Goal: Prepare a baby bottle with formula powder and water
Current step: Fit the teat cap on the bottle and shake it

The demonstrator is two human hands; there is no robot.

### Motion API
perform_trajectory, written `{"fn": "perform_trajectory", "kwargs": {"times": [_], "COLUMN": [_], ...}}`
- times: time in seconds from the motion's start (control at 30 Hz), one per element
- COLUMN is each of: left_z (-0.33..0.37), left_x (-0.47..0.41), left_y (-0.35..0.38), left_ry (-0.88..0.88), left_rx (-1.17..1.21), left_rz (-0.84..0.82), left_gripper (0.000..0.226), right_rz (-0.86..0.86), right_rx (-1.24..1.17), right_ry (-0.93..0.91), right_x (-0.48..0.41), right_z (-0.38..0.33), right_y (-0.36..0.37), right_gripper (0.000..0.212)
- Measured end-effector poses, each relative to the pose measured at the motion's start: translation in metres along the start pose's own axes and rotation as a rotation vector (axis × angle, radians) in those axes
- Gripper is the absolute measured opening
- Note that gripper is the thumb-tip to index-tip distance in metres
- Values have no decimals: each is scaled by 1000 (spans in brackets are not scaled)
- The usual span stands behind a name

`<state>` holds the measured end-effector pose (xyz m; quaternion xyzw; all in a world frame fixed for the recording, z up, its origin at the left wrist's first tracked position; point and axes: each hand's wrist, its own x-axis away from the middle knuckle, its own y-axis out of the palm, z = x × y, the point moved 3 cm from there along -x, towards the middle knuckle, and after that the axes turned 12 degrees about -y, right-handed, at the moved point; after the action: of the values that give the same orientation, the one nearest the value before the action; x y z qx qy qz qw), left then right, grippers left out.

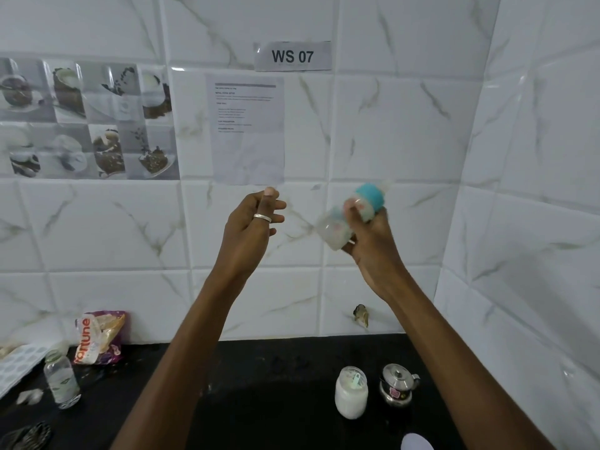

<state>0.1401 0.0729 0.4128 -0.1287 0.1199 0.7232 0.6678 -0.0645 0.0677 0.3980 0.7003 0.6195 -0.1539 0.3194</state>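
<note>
My right hand (368, 241) grips a baby bottle (339, 227) raised in front of the tiled wall. The bottle is blurred and tilted, its teal collar and nipple (371, 193) pointing up and right, with milky liquid inside. My left hand (251, 222), a ring on one finger, hovers to the left of the bottle with its fingers loosely curled and holds nothing. On the black counter below stands an open jar of white formula powder (351, 393) with a scoop in it. A small steel kettle (397, 383) stands to the jar's right.
At the counter's left stand a clear plastic water bottle (61, 380) and a purple "Fortune" packet (99, 339) against the wall. A patterned white tray (19, 362) lies at the far left. A white lid (417, 442) shows at the bottom edge. Tiled walls close the back and right.
</note>
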Motion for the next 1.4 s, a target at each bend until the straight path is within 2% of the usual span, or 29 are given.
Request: {"fn": "perform_trajectory", "kwargs": {"times": [0.07,0.1,0.2,0.23,0.33,0.37,0.4,0.5,0.53,0.63,0.67,0.8,0.87,0.93,0.97,1.07,1.1,1.2,1.23,1.27,1.33,1.4], "left_z": [1,1,-1,-1,-1,-1,-1,-4,-3,-4,-5,-9,-7,-5,-5,-7,-7,-8,-8,-9,-8,-9], "left_x": [-2,-3,-2,-2,-3,-3,-3,-3,-3,-6,-6,0,1,2,3,6,6,1,0,0,3,3], "left_y": [-2,-2,-4,-4,-2,-1,-1,-2,-3,-4,-5,-7,-8,-8,-7,-6,-5,-4,-3,-2,1,0], "left_ry": [-1,-4,-6,-6,-8,-12,-14,-2,-1,-20,-24,45,79,105,112,123,126,115,115,117,114,86], "left_rx": [11,19,10,6,7,10,7,-11,-17,-12,-23,-199,-281,-317,-332,-390,-392,-356,-350,-342,-325,-286], "left_rz": [8,10,7,7,16,17,14,10,16,27,20,-4,18,40,42,25,19,25,27,25,9,-4], "left_gripper": [38,38,40,40,40,39,39,38,39,40,42,52,57,61,61,63,64,65,65,65,62,56], "right_rz": [-150,-143,88,96,-169,-201,-172,119,110,-216,-242,59,-39,-199,-204,25,34,-242,-283,-258,-80,-86], "right_rx": [155,164,-3,8,211,244,217,6,31,266,268,48,119,213,212,84,96,232,230,181,16,65], "right_ry": [31,27,-18,-22,36,39,32,-15,-19,60,66,-11,-12,22,20,-34,-43,16,31,33,22,22], "right_x": [4,5,-1,-3,3,5,4,-2,-3,7,10,1,2,6,5,-2,-3,6,8,7,3,2], "right_z": [7,7,2,2,10,11,10,6,6,18,19,8,7,11,10,1,-1,4,6,6,2,1], "right_y": [0,-2,-11,-11,-4,-3,-5,-11,-11,-3,-2,-9,-6,-4,-6,-12,-12,-3,-2,-3,-7,-7], "right_gripper": [58,59,48,45,53,57,58,48,47,58,60,46,42,49,52,45,42,49,53,54,46,42]}}
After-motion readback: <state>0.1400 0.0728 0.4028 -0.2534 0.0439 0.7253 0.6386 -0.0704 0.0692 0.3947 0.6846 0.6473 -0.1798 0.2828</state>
